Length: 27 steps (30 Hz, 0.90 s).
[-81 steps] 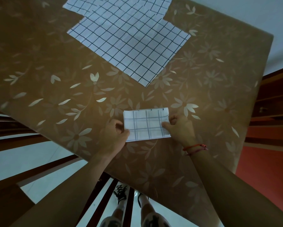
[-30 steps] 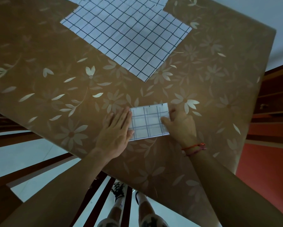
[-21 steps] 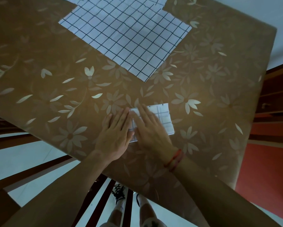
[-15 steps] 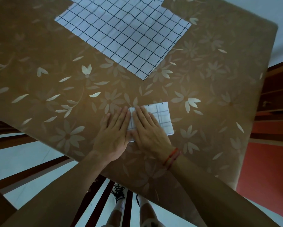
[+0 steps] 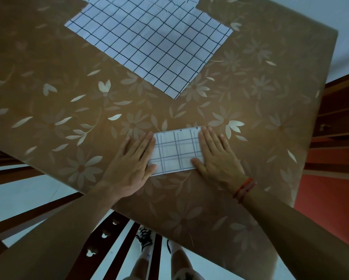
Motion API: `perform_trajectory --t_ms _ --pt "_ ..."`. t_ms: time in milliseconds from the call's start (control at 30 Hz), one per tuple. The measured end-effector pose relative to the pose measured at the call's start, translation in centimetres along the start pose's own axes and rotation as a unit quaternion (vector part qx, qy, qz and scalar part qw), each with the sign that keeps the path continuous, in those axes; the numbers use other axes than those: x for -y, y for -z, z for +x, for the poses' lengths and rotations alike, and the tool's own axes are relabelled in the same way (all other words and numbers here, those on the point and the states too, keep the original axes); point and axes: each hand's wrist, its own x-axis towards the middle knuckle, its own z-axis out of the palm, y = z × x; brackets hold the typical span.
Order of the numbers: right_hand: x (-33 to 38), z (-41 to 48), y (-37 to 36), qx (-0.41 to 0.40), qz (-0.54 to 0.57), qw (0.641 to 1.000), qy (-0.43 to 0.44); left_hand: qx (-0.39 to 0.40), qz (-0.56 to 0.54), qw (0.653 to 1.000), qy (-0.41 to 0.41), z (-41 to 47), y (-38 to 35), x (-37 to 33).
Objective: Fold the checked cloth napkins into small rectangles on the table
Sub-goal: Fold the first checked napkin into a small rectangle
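Folded napkin (image 5: 176, 152) lies near my edge of the counter (image 5: 270, 98): a small rectangle, long side running left to right.

Left hand (image 5: 132, 160): flat, palm down, fingers straight and together. Its thumb side overlaps the napkin's left end. It grips nothing.

Right hand (image 5: 218, 156): flat too, fingers slightly spread over the right end, thumb at the near edge. Nothing held. The cloth's middle shows bare between the two hands.

Step in hand, as I read it: pressing the creases so the rectangle sets.
- Put weight through the palms, not the fingertips.
- Press both ends evenly so the layers don't skew.
- Check the far edge, where small dark marks peek out. The layers may be slightly off there.
- Lift straight up rather than dragging. The counter's flowered cover looks slick, so the cloth could slide.

Unfolded napkin (image 5: 149, 41) lies spread flat farther back, well apart. Likely the next one.
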Motion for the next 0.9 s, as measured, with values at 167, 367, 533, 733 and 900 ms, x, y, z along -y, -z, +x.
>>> perform_trajectory --t_ms 167,367,533,733,900 --pt "0.2 0.0 0.0 -0.001 0.001 1.000 0.000 0.006 0.002 1.000 -0.002 -0.1 0.3 0.1" --pt "0.8 0.2 1.8 -0.021 0.019 1.000 -0.006 0.005 -0.039 0.999 0.014 0.0 0.9 -0.4" --pt "4.5 1.9 2.8 -0.062 0.039 0.995 0.070 -0.024 -0.044 0.998 0.030 0.5 1.3 -1.6" --pt "8.2 2.6 0.4 -0.029 0.062 0.992 0.102 -0.010 -0.016 0.999 0.035 0.3 -0.5 -1.9" --pt "2.3 0.9 0.2 0.006 0.012 0.999 0.046 -0.018 -0.041 0.998 0.045 0.4 -0.5 -1.9"
